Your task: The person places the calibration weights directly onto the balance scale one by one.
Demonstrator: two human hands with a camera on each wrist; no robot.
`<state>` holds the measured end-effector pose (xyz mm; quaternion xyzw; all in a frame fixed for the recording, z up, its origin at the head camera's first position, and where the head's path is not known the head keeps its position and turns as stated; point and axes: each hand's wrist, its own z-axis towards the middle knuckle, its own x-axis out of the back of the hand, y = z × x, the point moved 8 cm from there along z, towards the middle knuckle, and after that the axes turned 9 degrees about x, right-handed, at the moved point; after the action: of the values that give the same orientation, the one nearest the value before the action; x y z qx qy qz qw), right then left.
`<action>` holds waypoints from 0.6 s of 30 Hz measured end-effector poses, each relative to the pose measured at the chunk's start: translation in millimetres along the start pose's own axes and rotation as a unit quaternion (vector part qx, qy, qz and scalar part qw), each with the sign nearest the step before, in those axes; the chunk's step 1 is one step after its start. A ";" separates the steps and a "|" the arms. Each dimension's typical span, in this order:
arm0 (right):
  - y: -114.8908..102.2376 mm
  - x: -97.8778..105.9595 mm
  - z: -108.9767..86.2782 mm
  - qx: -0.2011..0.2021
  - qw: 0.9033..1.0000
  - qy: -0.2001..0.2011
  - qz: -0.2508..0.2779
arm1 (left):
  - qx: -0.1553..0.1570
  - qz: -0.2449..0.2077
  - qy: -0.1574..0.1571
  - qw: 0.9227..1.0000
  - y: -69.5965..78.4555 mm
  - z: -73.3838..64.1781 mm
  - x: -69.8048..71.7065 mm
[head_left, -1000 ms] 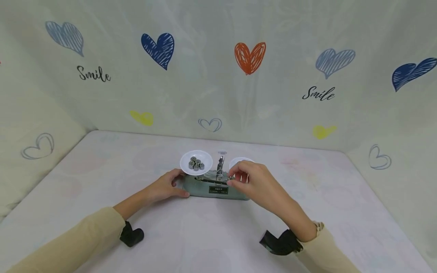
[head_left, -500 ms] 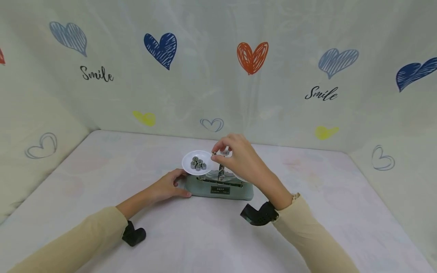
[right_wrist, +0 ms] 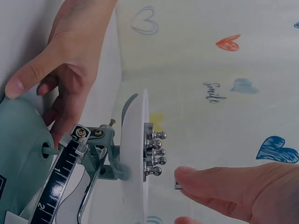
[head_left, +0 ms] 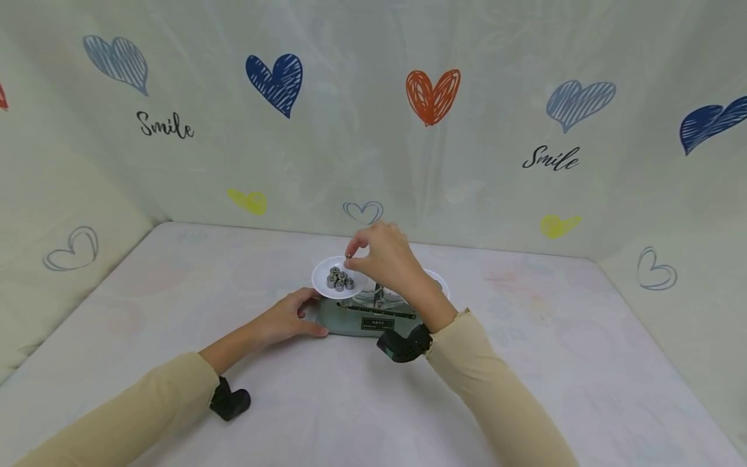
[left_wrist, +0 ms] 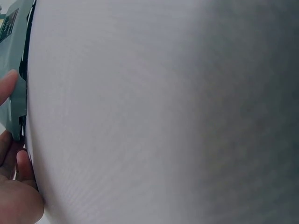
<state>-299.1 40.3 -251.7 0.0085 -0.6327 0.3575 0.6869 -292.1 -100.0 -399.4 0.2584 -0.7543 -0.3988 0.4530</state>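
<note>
A green balance scale (head_left: 344, 322) stands mid-table, with a white left pan (head_left: 320, 285) holding several knobbed metal weights (head_left: 340, 280). My left hand (head_left: 288, 318) grips the left end of its base, thumb (left_wrist: 7, 86) in front and fingers behind. Over that left pan is my right hand (head_left: 386, 256), pinching a small metal weight (right_wrist: 178, 185) between thumb and finger. In the right wrist view the pinched weight is a short way from the knobs of the weights (right_wrist: 153, 149); the fingertips cover most of it.
The right pan (head_left: 445, 282) is partly covered by my right forearm, with something grey at its edge. The scale's ruled beam (right_wrist: 55, 179) runs along the front. Behind the white table (head_left: 233, 259) hangs a backdrop (head_left: 362, 155) printed with hearts.
My right hand has moved up and left from the beam's right part to above the left pan, carrying the small weight. The left hand still grips the base.
</note>
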 end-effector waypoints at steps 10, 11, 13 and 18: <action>8.2 -11.1 5.2 -0.048 0.997 -0.039 -0.047 | -0.004 0.007 -0.003 1.000 1.7 0.1 -0.8; 8.3 -11.5 5.3 -0.050 0.997 -0.040 -0.049 | -0.004 0.006 -0.003 1.000 1.5 0.1 -0.7; 8.1 -11.8 5.6 -0.052 0.996 -0.041 -0.052 | -0.003 0.004 -0.003 1.000 0.9 0.2 -0.3; 7.4 -13.1 6.5 -0.055 0.996 -0.049 -0.056 | -0.003 0.007 -0.002 1.000 -0.5 0.6 0.5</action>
<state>-307.7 36.5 -265.2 0.0239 -0.6824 0.2821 0.6739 -292.9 -100.4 -399.7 0.2506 -0.7558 -0.3987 0.4550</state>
